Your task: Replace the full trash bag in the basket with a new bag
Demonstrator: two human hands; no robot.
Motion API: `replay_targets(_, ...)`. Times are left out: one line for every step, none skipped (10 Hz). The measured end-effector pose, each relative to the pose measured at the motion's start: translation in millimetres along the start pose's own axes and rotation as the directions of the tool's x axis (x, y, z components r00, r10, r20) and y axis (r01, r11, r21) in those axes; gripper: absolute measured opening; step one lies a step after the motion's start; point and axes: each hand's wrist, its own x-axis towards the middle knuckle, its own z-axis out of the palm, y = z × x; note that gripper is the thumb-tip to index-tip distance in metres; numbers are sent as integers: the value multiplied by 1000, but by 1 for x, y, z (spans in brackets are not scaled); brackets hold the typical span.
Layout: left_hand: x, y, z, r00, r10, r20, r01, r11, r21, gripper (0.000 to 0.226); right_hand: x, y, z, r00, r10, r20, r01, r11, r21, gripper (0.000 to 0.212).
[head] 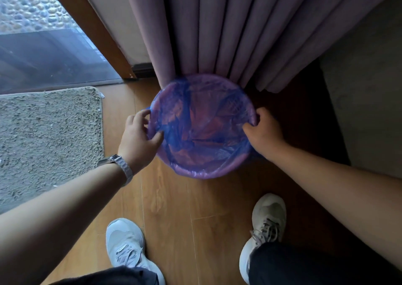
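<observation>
A round pink basket stands on the wooden floor against the curtain. A thin blue trash bag lines it, its edge folded over the rim all round. The bag hangs loose and crumpled inside, and I see no rubbish in it. My left hand pinches the bag's edge at the left side of the rim. On the right side of the rim my right hand grips the bag's edge, fingers curled over it.
A purple curtain hangs right behind the basket. A grey shaggy mat lies to the left, below a glass door with a wooden frame. My two shoes stand on the wooden floor below the basket.
</observation>
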Motion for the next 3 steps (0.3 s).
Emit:
replay_targets(3, 7, -3, 997, 73, 1, -73, 995, 71, 59, -4, 4, -6, 998, -22, 57, 24, 999, -36, 30)
replay_targets(0, 21, -13, 982, 181, 42, -186, 969, 164, 61, -10, 6, -16, 995, -82, 62, 88, 991, -97, 49)
replay_targets(-2, 48, -26, 954, 283, 104, -300, 919, 254, 60, -15, -4, -35, 969, -237, 74, 247, 952, -179, 48)
